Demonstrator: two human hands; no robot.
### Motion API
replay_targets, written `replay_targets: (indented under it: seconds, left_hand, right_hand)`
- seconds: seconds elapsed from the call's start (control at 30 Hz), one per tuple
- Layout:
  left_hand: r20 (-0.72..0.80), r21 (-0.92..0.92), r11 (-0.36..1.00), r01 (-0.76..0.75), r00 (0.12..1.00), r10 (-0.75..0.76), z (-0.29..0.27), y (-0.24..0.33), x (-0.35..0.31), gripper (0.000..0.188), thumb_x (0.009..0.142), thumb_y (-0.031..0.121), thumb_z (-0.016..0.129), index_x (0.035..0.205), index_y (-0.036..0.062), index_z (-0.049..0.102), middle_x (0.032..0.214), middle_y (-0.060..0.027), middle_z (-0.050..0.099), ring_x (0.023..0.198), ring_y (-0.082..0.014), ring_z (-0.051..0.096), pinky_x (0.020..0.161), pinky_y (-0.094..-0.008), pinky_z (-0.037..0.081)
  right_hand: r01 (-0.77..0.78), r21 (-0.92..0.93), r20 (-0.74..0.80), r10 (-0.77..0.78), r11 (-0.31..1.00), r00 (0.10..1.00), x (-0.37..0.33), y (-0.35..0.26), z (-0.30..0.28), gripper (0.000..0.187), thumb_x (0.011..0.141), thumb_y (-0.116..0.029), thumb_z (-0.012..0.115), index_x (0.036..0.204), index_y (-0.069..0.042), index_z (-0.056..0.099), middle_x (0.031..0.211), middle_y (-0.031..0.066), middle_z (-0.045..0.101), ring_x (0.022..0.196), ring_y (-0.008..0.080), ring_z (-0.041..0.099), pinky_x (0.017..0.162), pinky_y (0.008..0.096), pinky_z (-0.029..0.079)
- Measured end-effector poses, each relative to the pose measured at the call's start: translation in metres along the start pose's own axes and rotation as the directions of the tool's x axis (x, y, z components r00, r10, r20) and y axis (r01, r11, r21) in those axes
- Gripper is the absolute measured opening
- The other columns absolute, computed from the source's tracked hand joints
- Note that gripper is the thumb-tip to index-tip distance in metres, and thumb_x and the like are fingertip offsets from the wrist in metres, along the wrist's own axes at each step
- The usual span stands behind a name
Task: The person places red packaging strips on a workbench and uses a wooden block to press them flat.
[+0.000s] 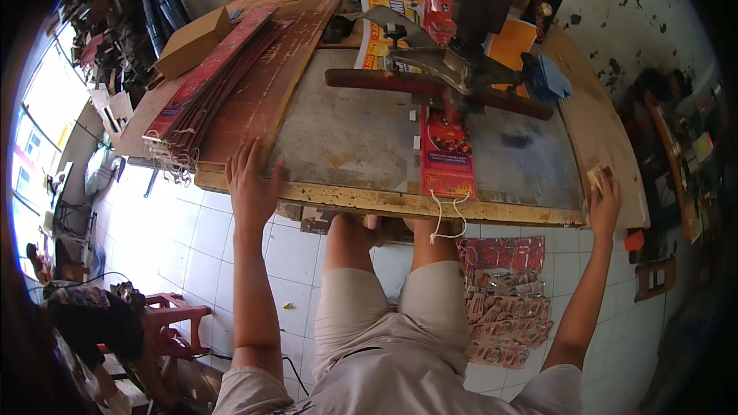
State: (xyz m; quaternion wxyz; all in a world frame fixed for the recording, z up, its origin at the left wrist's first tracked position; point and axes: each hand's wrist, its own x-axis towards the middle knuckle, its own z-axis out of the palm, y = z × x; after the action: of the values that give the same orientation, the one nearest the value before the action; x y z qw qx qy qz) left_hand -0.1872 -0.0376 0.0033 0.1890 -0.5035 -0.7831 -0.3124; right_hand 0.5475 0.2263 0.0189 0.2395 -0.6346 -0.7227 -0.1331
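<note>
My left hand (254, 183) lies with fingers spread on the front left edge of the worktable (338, 134), next to the reddish-brown board (261, 100), and holds nothing. At the front right corner my right hand (604, 201) is closed on a small tan piece (596, 177); its kind is not clear. Between my hands a long red printed strip (448, 155) lies on the grey tabletop, its white cord loop (450, 219) hanging over the front edge. A metal clamp-like device (461, 69) with dark red wooden bars (377, 80) sits across the strip and hides part of it.
A stack of red corded strips (204, 81) and a cardboard box (194, 40) lie at the left. Blue folded material (550, 77) and an orange sheet (510, 50) are behind the device. Printed packets (503, 292) cover some floor. A red stool (175, 323) stands lower left, beside another person (96, 323).
</note>
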Motion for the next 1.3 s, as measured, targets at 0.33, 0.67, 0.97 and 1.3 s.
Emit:
replay_targets:
  seconds: [0.33,0.67,0.97,1.3]
  left_hand:
    - [0.083,-0.045,0.999,0.001,0.997,0.003,0.012,0.004,0.029,0.061,0.097,0.03,0.083,0.151,0.0058,0.069,0.153,-0.0167,0.069,0.148,-0.0384,0.059,0.126,-0.0534,0.04]
    - [0.162,-0.212,0.976,-0.041,0.984,0.077,0.012,0.02,0.055,0.068,0.091,0.014,0.089,0.156,0.0096,0.068,0.129,-0.0136,0.073,0.13,-0.0337,0.068,0.119,-0.0502,0.047]
    - [0.096,-0.58,0.813,0.061,0.995,-0.006,0.015,0.018,0.055,0.074,0.094,-0.008,0.081,0.164,0.0099,0.061,0.119,-0.0083,0.073,0.101,-0.0137,0.073,0.085,-0.0326,0.065]
    - [0.399,-0.917,0.113,0.383,0.865,0.305,-0.069,0.16,0.049,0.074,0.096,-0.007,0.082,0.164,-0.0002,0.055,0.122,-0.0077,0.073,0.113,-0.0146,0.071,0.086,-0.0294,0.066]
  right_hand:
    - [0.152,0.401,-0.198,-0.077,0.903,0.977,-0.04,-0.105,-0.029,0.037,0.111,-0.02,0.074,0.146,-0.009,0.072,0.147,0.0184,0.068,0.139,0.0381,0.064,0.121,0.0482,0.05]
    - [0.455,0.684,-0.079,-0.562,0.57,0.823,-0.11,-0.295,-0.045,0.044,0.093,-0.006,0.087,0.135,-0.01,0.079,0.147,0.0118,0.068,0.135,0.0374,0.066,0.112,0.0508,0.058]
    - [0.483,0.652,-0.09,-0.572,0.584,0.815,-0.1,-0.306,-0.057,0.052,0.099,-0.033,0.086,0.145,-0.01,0.073,0.157,0.0155,0.062,0.145,0.0406,0.059,0.12,0.0564,0.048]
    - [0.107,0.993,-0.083,-0.372,0.045,0.925,-0.074,-0.371,-0.085,0.077,0.104,-0.031,0.085,0.166,0.0,0.051,0.159,0.021,0.06,0.145,0.0335,0.06,0.123,0.0492,0.046]
